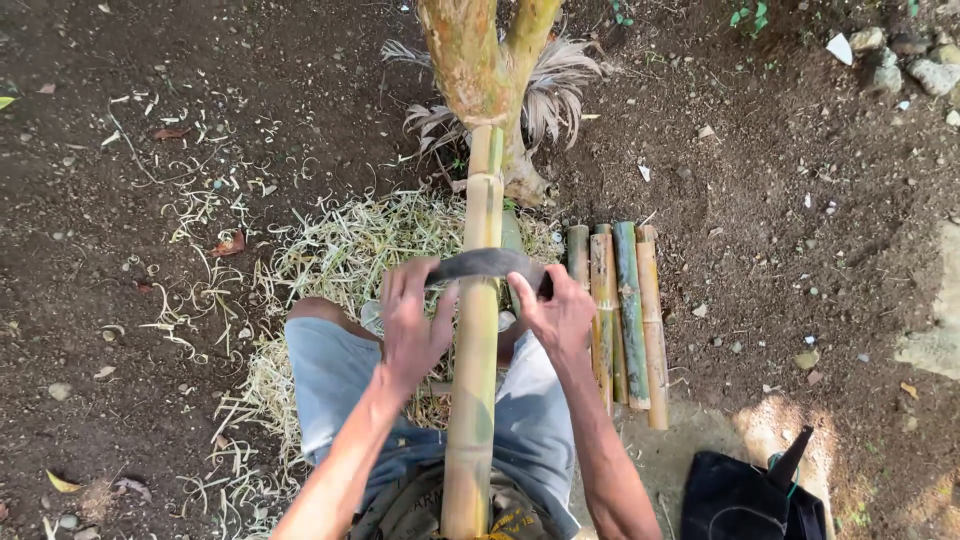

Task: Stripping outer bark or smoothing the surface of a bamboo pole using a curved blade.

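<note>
- Gripping a curved dark blade at both ends, you hold it crosswise over a bamboo pole.
- Your left hand is on the blade's left end, fingers spread and curled over it, thumb lying against the pole.
- Your right hand closes tight round the right end, the fingers wrapped so that end is hidden.
- The pole runs straight away from you between your knees (you wear pale blue shorts); its far end leans against a tree trunk.
- The blade touches the pole's upper face, roughly halfway along the length you can see.
- A heap of pale shavings lies on the soil under and to the left of the pole, with loose curls scattered farther left.
- Cut bamboo lengths lie side by side just right of your right hand, parallel to the pole.
- A black bag sits at lower right, well apart from the pole.
- Stones lie at the top right corner.
</note>
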